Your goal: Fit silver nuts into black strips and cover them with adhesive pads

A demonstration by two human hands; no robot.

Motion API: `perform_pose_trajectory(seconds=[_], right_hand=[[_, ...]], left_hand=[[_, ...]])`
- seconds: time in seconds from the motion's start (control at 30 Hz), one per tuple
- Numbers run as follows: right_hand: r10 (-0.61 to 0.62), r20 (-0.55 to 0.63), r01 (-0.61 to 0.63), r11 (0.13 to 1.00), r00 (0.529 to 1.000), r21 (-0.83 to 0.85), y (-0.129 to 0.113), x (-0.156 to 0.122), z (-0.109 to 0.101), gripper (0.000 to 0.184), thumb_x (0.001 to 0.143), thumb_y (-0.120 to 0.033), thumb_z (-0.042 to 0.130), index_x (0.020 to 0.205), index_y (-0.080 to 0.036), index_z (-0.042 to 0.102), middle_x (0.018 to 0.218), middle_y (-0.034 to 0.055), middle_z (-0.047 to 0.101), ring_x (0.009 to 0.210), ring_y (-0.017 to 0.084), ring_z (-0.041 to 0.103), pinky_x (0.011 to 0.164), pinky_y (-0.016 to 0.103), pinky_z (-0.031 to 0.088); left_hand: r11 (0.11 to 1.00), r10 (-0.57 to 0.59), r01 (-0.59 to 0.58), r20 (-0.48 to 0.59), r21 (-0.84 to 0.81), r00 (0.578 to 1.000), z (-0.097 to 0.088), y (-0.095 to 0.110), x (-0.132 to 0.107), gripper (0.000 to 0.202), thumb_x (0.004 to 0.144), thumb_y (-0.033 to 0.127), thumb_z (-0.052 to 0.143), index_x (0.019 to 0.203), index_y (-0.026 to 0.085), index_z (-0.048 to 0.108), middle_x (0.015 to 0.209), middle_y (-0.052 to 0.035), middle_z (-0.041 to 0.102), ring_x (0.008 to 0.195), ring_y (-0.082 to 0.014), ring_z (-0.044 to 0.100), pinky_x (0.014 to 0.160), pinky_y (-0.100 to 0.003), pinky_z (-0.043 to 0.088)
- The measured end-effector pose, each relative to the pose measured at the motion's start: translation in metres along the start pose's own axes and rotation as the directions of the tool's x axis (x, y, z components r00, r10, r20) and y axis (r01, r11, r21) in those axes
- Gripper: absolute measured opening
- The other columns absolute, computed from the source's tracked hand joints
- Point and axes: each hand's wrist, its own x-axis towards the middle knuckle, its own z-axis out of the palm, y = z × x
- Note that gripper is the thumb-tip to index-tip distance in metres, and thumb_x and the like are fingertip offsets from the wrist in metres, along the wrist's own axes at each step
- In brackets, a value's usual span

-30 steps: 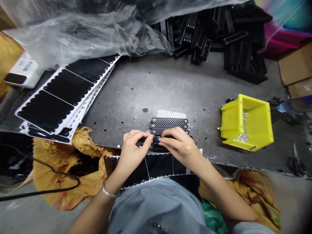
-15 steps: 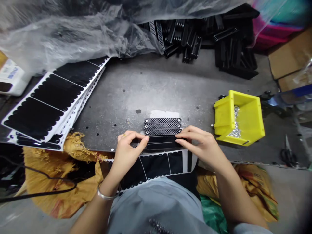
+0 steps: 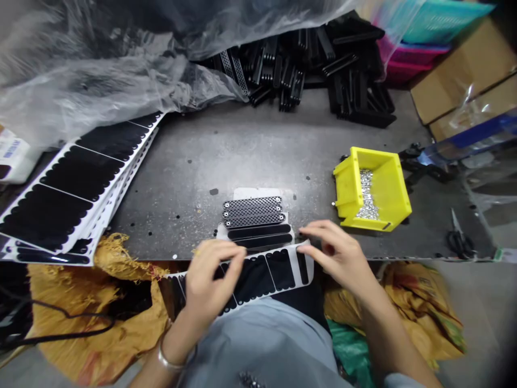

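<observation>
Three black lattice-faced bars (image 3: 253, 213) with pale round fittings at their ends lie side by side on the table. In front of them lie two bars with smooth black faces (image 3: 260, 236). Just left of and below these, my left hand (image 3: 214, 275) hovers, blurred, thumb and forefinger curved with their tips near each other; I see nothing between them. To the right of the bars my right hand (image 3: 337, 253) is raised, thumb and forefinger apart and holding nothing. Below both hands a white-backed sheet of black stickers (image 3: 278, 269) rests across my lap at the table edge.
A yellow bin (image 3: 388, 188) of small metal pieces stands at right, with scissors (image 3: 458, 237) beyond it. More sticker sheets (image 3: 76, 178) lie at left. Black bars (image 3: 283, 70) are heaped at the back beside clear plastic sheeting (image 3: 121, 81).
Both hands have come off the front smooth-faced bars. My left hand has moved down over the sticker sheet, and my right fingers have spread apart. The camera view has shifted right.
</observation>
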Motion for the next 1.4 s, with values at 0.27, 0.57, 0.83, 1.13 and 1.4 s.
perform_pose_trajectory(seconds=[0.27,0.57,0.83,1.13,1.4], right_hand=[[-0.131,-0.027,0.132,0.990,0.991,0.045,-0.014,-0.035,-0.018,0.035,0.097,-0.005,0.061,0.122,-0.026,0.072,0.115,0.0064,0.068,0.094,0.015,0.068,0.083,0.030,0.059],[-0.247,-0.027,0.247,0.943,0.969,0.225,-0.010,-0.043,-0.007,0.025,0.090,-0.013,0.076,0.111,-0.025,0.073,0.124,0.0091,0.060,0.096,0.019,0.069,0.086,0.038,0.062],[0.271,-0.280,-0.001,0.720,0.921,0.694,0.006,-0.054,-0.058,0.010,0.095,-0.026,0.070,0.099,-0.024,0.061,0.106,0.0029,0.057,0.050,0.006,0.055,0.039,0.024,0.041],[0.185,-0.159,-0.044,0.773,0.970,0.633,-0.001,-0.022,-0.013,0.010,0.095,-0.018,0.068,0.098,-0.023,0.060,0.108,0.0045,0.056,0.070,0.009,0.055,0.057,0.025,0.044],[0.164,-0.183,-0.058,0.877,0.969,0.476,-0.007,-0.009,-0.011,0.009,0.095,-0.020,0.067,0.102,-0.024,0.065,0.104,0.0051,0.055,0.083,0.016,0.060,0.068,0.030,0.053]], left_hand=[[0.995,0.052,-0.015,0.387,-0.098,0.921,0.032,0.036,0.001,0.009,0.101,0.022,0.064,0.107,0.024,0.071,0.096,0.0008,0.077,0.092,-0.0189,0.062,0.089,-0.037,0.039],[0.996,0.000,0.021,0.253,-0.081,0.967,0.049,0.046,-0.005,0.017,0.104,0.015,0.055,0.095,0.021,0.068,0.086,0.0014,0.073,0.078,-0.0159,0.058,0.076,-0.036,0.036],[0.931,0.125,-0.191,0.219,0.312,0.968,0.059,0.028,0.034,0.052,0.097,0.040,0.069,0.144,0.022,0.054,0.144,-0.0122,0.064,0.135,-0.0311,0.056,0.112,-0.046,0.034],[0.913,-0.044,-0.132,0.415,0.386,0.909,0.064,0.009,0.081,0.078,0.088,0.062,0.071,0.147,0.016,0.048,0.139,-0.0171,0.064,0.130,-0.0349,0.058,0.122,-0.054,0.028],[0.943,-0.056,-0.083,0.401,0.321,0.915,0.068,0.012,0.080,0.072,0.088,0.060,0.072,0.141,0.015,0.051,0.135,-0.0167,0.065,0.128,-0.0360,0.058,0.117,-0.054,0.032]])
